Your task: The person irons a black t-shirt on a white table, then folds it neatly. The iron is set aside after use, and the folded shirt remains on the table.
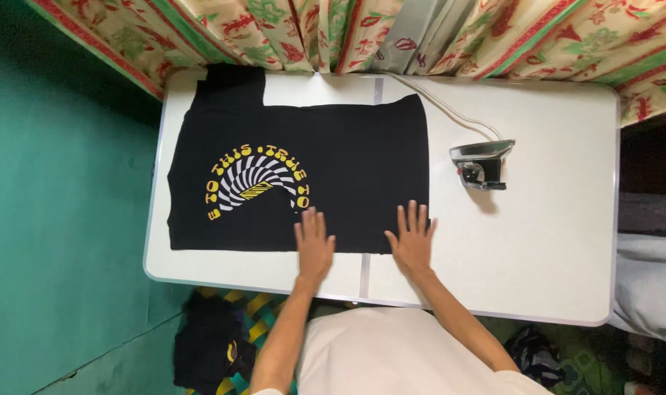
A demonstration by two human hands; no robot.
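Both my palms lie flat with fingers spread, holding nothing: my left hand [315, 245] and my right hand [412, 240] press on the near hem of the black T-shirt [348, 168], which is spread face up with its yellow and white print [256, 181] off to the left of my left hand. The shirt's near edge runs just under my palms; its far edge reaches toward the curtain. To the right of my right hand, well apart from the cloth, the electric iron [481, 162] stands on the bare tabletop, its white cord [439, 106] trailing away behind the shirt's far corner. If I push unevenly, I judge the fabric could bunch into fresh creases, and a snagged cord could tip the iron. Everything rests on 1 white folding table [552, 249] with a centre seam between my 2 hands. Beyond it hangs a floral curtain [538, 36]; a green wall [62, 219] stands left, and dark clothes [212, 347] lie on the floor.
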